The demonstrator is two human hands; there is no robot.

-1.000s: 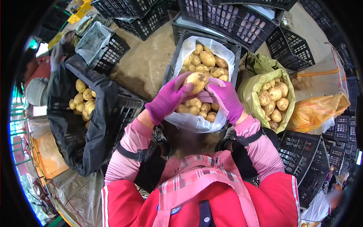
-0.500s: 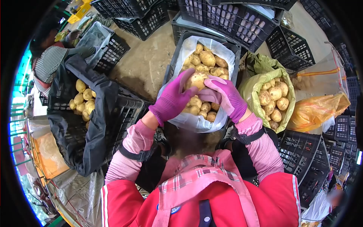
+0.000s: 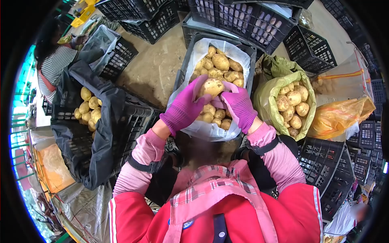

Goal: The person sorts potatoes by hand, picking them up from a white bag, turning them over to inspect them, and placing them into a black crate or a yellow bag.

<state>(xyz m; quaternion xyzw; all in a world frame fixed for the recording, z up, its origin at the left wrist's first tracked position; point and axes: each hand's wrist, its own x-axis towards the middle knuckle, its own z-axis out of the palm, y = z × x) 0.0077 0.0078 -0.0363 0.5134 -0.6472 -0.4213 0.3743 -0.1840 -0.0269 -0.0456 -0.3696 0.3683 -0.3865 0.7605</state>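
Head view, and the largest thing on my feed is a black-lined crate [image 3: 135,123] at left, with potatoes [image 3: 86,94] inside. A black mesh crate [image 3: 247,26] stands on the far side; just nearer, in the middle, is a white-lined crate [image 3: 251,69] of potatoes. To its right, a green sack [image 3: 267,103] holds more potatoes, and an orange bag [image 3: 340,117] lies beside it, farther right. Over the white-lined crate I have both hands in purple gloves. My left hand [image 3: 184,106] is partly closed, thumb and fingers around the left side of a single potato [image 3: 212,86], pale with brown flecks. My right hand [image 3: 239,105], half curled, touches its right side; I can't tell whether it grips or only steadies.
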